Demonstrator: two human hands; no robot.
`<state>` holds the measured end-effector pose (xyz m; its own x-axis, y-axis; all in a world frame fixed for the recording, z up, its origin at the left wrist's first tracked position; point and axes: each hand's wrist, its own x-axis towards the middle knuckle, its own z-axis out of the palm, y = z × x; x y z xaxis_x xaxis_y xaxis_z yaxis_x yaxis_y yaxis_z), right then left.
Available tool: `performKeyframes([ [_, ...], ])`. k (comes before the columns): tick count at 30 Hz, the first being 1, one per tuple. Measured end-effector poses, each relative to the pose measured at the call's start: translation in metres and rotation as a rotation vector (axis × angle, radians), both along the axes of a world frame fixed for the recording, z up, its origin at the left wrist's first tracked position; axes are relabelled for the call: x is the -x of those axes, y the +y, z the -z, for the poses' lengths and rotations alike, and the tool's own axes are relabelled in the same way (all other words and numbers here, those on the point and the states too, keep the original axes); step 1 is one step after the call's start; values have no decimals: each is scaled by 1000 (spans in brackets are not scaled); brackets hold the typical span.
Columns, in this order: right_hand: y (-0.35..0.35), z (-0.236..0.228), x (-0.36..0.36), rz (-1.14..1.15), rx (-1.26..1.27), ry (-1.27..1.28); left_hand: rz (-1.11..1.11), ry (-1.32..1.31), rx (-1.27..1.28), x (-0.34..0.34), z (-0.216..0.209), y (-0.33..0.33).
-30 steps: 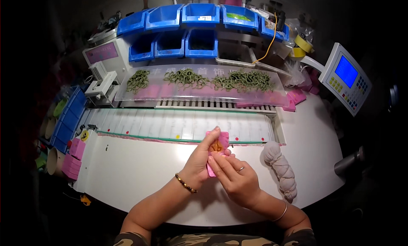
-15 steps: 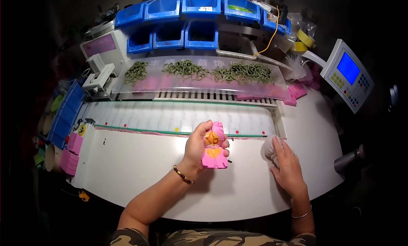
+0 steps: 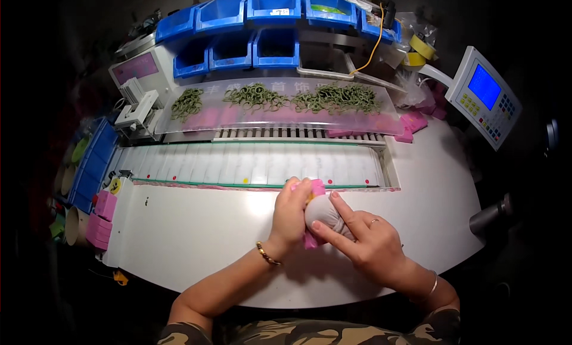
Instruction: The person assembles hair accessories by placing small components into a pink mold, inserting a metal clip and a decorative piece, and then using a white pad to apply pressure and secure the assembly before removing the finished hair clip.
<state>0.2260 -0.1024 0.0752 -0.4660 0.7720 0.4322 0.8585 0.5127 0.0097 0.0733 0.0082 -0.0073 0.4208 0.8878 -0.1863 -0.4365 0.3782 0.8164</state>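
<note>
Over the white table (image 3: 202, 238), a cloth bundle (image 3: 323, 215) meets a pink block (image 3: 311, 241)

Near the table's far edge, in the middle, the two hands come close together. The left hand (image 3: 290, 217) is closed around the pink block and holds it raised, with the thumb along its upper part; the other fingers are mostly hidden behind it. On the block, a small orange patch is visible beside the cloth.

The right hand (image 3: 375, 244) grips the pale, rounded bundle. Its thumb and forefinger are stretched along two sides of the cloth, with the bundle between them, and the remaining fingers are bent. The round end of the bundle covers part of the block's face; how strongly it presses, I cannot tell.

Beyond the hands runs a long white strip (image 3: 208, 166) with green edges. Behind it, green curled pieces (image 3: 256, 96) lie in groups on a translucent sheet (image 3: 179, 124), below the blue bins (image 3: 274, 10). To the right stands a control panel (image 3: 485, 98) with a blue screen.
</note>
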Motion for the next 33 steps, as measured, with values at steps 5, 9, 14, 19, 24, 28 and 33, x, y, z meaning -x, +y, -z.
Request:
performKeyframes([
  [5,0,-15,-9,52,-82,55,-67,-39,97,0,-23,-15],
  [9,2,-12,11,-3,-135,48,-109,44,-285,11,-2,0],
  [14,0,17,-2,29,73,-43,-70,155,-354,19,-2,-7],
  [19,-13,32,-44,262,175,-107,-112,52,-212,40,-12,19],
  [24,-9,24,-46,294,202,-61,-43,-133,70,40,-22,13],
  [28,18,23,-22,131,236,446,-55,14,-93,34,-17,-5],
  [33,43,38,13,37,591,1230,-78,219,-471,33,-13,-17],
])
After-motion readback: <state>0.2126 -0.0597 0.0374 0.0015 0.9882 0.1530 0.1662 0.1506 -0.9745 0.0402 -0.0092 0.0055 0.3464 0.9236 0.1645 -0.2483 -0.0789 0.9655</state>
